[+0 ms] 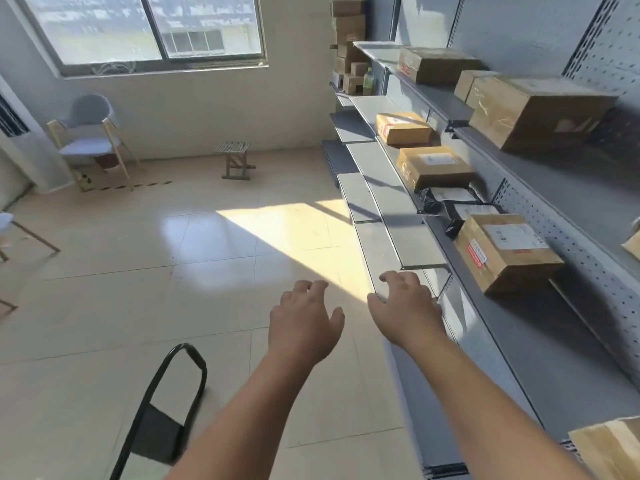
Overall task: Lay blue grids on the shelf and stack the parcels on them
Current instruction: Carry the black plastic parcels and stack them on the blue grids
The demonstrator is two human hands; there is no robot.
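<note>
A grey metal shelf unit (540, 327) runs along the right wall. Cardboard parcels sit on its boards: one near me (502, 252), one further along (434, 168), a yellow one (401, 128) beyond, and larger ones on the upper board (540, 114). Black plastic mail bags (450, 206) lie between two boxes. No blue grid shows. My left hand (304, 320) hovers open over the floor, fingers spread. My right hand (407, 306) is open, its fingers resting at the front edge of a lower grey shelf board (377, 251).
A black metal cart handle (166, 403) stands at the lower left. A small wooden stool (235, 159) and a grey chair (91, 133) sit near the window wall. More boxes are stacked at the far corner (348, 36). A parcel corner (609, 448) shows at the bottom right.
</note>
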